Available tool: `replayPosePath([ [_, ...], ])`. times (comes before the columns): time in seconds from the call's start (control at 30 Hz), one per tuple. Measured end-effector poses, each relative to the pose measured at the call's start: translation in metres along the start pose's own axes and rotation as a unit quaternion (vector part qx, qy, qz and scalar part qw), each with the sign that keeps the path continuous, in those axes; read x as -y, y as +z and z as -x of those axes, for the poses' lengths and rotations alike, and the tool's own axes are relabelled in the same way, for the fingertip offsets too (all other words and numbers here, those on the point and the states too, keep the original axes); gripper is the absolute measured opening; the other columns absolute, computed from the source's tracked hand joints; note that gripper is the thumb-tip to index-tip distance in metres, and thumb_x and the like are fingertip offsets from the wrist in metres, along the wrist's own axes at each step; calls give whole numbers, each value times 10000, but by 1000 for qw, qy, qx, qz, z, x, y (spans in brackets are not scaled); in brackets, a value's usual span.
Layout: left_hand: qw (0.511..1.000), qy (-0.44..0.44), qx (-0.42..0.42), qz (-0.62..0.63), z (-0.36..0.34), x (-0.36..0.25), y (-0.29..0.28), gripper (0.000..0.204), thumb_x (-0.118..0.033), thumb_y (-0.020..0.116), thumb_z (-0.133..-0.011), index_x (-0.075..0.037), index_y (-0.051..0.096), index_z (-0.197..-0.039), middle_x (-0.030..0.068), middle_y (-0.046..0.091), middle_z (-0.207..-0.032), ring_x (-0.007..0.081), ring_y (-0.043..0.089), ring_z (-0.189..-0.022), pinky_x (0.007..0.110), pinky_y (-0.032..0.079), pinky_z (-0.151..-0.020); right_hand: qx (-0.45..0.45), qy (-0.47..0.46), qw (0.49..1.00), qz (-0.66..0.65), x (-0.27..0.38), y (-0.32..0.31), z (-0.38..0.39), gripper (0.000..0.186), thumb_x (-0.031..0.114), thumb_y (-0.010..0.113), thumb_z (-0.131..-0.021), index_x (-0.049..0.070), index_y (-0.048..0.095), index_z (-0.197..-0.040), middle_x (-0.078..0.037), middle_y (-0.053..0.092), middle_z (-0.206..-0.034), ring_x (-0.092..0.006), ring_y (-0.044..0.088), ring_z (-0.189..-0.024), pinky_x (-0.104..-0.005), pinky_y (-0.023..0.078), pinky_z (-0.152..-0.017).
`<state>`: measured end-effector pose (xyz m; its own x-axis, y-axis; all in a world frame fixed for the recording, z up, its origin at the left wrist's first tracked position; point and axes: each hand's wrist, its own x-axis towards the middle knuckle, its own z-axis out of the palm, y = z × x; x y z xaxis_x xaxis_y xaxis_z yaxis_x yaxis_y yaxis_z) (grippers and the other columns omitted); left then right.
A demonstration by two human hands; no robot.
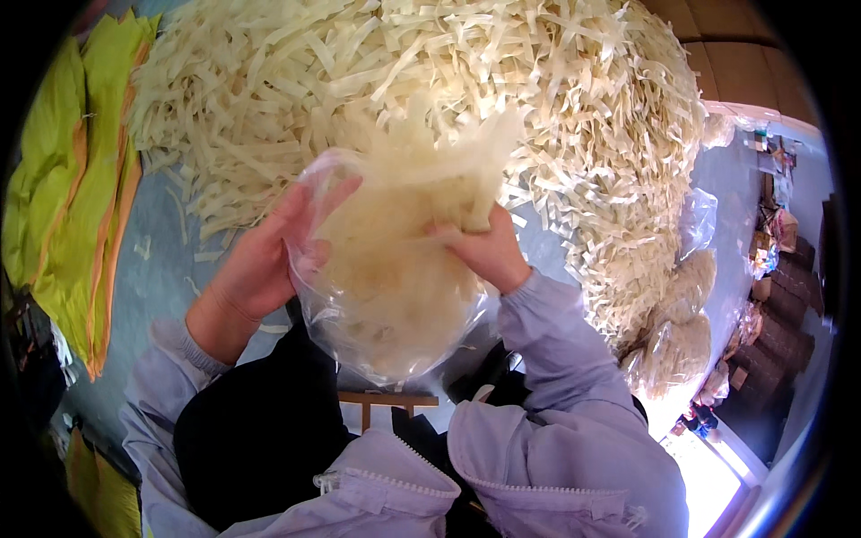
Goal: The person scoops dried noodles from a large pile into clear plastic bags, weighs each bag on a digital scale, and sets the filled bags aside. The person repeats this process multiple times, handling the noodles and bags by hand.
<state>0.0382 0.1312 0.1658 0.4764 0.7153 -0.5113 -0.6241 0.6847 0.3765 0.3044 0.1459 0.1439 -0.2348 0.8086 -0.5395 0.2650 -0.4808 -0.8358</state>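
Observation:
A clear plastic bag (395, 354), partly filled with pale cream strips, is held up in front of me. My left hand (262, 251) grips the bag's left side near its mouth, thumb and fingers around the film. At the mouth's right, my right hand (491, 255) is closed on a bunch of flat cream strips (484, 175); motion blurs their upper ends. Some of its fingers are hidden behind the strips. Just beyond the bag spreads a large heap of the same loose strips (430, 54).
Yellow-green sacks (63, 188) with orange edges lie at the left. Filled clear bags (673, 354) rest at the right, near a crumpled clear bag (698, 220). Brown cardboard (744, 76) stands at the far right. A wooden stool (386, 399) shows below the bag.

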Motion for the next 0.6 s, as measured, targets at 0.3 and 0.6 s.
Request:
replayPosePath([
  [0.3,998,47,5,-39,19,-14,11,515,-325,349,-980,-109,219,-1428,60,351,-1426,36,442,-623,161,390,-555,208,-25,962,176,4,40,-15,623,262,765,-685,6,514,-1195,-164,601,-1107,-268,592,-988,-353,456,-871],
  [0.6,992,32,-6,120,36,-21,-10,420,-316,329,-988,-144,334,-1371,46,369,-1415,48,415,-538,148,306,-390,410,-145,886,161,45,-4,-2,579,257,639,-773,4,460,-1262,-189,521,-1227,-284,602,-978,-349,482,-853],
])
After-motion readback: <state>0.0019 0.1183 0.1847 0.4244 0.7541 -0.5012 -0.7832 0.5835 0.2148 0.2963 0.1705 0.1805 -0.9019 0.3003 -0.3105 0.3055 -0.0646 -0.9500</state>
